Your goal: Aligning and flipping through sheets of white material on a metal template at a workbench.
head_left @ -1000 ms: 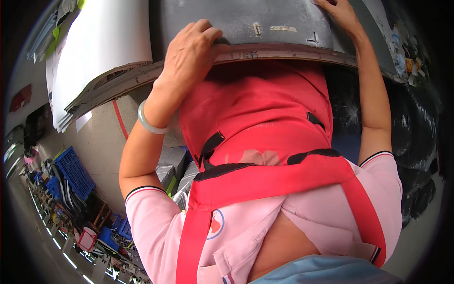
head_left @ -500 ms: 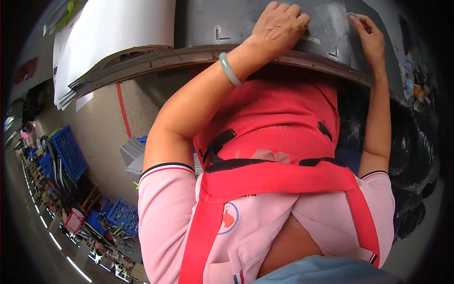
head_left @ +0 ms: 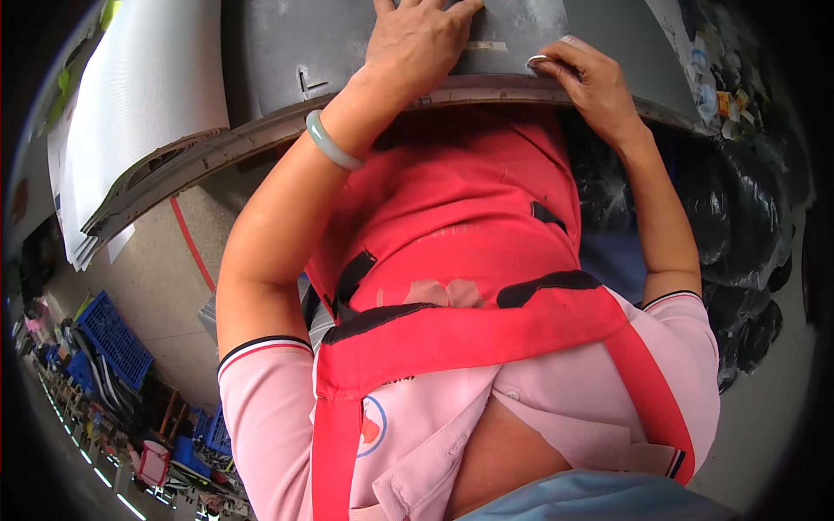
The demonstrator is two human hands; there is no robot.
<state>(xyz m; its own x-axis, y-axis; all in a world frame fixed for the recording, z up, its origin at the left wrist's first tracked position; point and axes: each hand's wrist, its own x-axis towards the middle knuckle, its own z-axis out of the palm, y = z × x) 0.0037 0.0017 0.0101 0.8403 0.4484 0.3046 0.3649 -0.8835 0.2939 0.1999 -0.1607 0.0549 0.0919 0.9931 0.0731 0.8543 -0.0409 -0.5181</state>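
My left hand (head_left: 421,42), with a pale green bangle (head_left: 330,142) on its wrist, lies palm down on a dark grey sheet (head_left: 300,39) on the table. Its fingers are apart, with some tips cut off by the upper edge. To its right, my right hand (head_left: 599,85) pinches a small, thin, whitish disc (head_left: 538,60) at the sheet's near edge, close to the table edge. An L-shaped corner mark (head_left: 313,82) shows on the sheet left of my left hand. A short pale strip (head_left: 486,46) lies between the two hands.
A thick stack of large white sheets (head_left: 165,78) overhangs the table's left front edge. Black plastic bags (head_left: 730,208) are heaped at the right, below small litter (head_left: 725,104). Blue crates (head_left: 115,339) stand on the floor at lower left.
The view has shifted, and the table appears further left. My right hand has come in toward my left, bringing the disc to the sheet's near edge. My left hand's fingers have spread from a curl.
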